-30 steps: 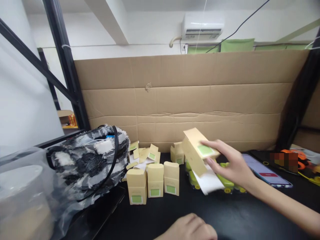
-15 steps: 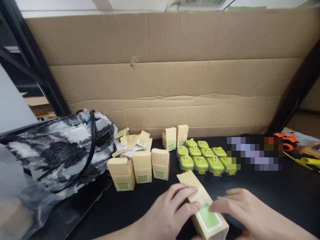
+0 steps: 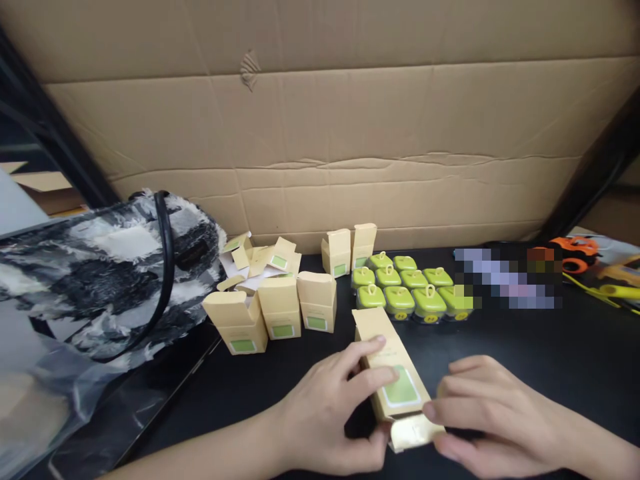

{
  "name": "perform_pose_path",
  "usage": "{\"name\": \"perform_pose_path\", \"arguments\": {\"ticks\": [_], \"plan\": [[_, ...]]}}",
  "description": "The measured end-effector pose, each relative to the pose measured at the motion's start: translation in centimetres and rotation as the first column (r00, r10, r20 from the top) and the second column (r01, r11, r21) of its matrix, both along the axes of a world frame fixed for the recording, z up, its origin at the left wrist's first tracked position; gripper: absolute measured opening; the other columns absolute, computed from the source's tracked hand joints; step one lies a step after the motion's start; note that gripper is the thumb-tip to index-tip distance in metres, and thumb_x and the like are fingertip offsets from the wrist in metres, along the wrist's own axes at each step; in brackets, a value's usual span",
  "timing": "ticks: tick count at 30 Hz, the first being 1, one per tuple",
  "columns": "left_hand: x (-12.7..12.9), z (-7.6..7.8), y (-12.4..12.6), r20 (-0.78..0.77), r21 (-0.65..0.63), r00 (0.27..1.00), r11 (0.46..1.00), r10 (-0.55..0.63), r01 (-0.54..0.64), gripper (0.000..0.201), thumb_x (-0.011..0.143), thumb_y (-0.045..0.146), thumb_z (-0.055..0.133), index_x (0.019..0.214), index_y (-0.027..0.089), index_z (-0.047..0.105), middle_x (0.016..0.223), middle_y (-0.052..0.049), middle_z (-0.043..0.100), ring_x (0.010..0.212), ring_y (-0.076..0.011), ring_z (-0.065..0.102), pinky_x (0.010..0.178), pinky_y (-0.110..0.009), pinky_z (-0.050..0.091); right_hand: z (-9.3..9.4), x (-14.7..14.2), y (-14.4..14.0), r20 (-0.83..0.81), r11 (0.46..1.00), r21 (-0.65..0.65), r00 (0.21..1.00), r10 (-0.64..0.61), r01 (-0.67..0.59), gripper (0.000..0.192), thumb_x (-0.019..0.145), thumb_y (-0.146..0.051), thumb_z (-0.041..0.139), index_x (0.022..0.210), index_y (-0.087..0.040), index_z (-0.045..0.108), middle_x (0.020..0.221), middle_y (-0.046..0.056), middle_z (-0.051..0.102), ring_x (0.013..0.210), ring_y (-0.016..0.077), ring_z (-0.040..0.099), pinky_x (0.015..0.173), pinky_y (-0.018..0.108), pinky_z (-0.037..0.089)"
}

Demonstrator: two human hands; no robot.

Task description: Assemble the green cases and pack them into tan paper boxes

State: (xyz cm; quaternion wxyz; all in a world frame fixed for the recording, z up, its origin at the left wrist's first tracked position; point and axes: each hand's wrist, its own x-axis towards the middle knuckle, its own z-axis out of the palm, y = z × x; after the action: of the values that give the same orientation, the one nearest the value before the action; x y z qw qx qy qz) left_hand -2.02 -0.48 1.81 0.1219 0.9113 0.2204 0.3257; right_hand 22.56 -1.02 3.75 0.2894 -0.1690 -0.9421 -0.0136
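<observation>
Carton [image 3: 397,353] of pale yellow card is held over the black tabletop [image 3: 540,347], just in front of the green-lidded containers [image 3: 400,299], by a left hand [image 3: 340,410] clasping it with fingers across the top face and thumb at the near end. A right hand [image 3: 493,417], fingers partly curled, pinches a corner of the folded-out end flap [image 3: 415,432], while three upright boxes [image 3: 280,310] stand to the left.

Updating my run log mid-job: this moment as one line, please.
left hand: holding tan carton | right hand: at near flap | near flap: open | beyond: green-lidded containers, upright cartons
</observation>
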Motion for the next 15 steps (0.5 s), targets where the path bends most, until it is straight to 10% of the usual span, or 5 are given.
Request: {"name": "perform_pose_path", "arguments": {"ticks": [15], "plan": [[-0.19, -0.28, 0.08, 0.127, -0.162, 0.989, 0.983, -0.070, 0.091, 0.065, 0.065, 0.030, 0.075, 0.124, 0.018, 0.050, 0.131, -0.021, 0.046, 0.107, -0.0294, 0.062, 0.084, -0.038, 0.056, -0.38, 0.19, 0.02, 0.076, 0.999, 0.037, 0.997, 0.033, -0.035, 0.011, 0.095, -0.023, 0.050, 0.105, -0.024, 0.053, 0.061, -0.003, 0.067, 0.045, 0.0134, 0.058, 0.047, 0.030, 0.038]]}}
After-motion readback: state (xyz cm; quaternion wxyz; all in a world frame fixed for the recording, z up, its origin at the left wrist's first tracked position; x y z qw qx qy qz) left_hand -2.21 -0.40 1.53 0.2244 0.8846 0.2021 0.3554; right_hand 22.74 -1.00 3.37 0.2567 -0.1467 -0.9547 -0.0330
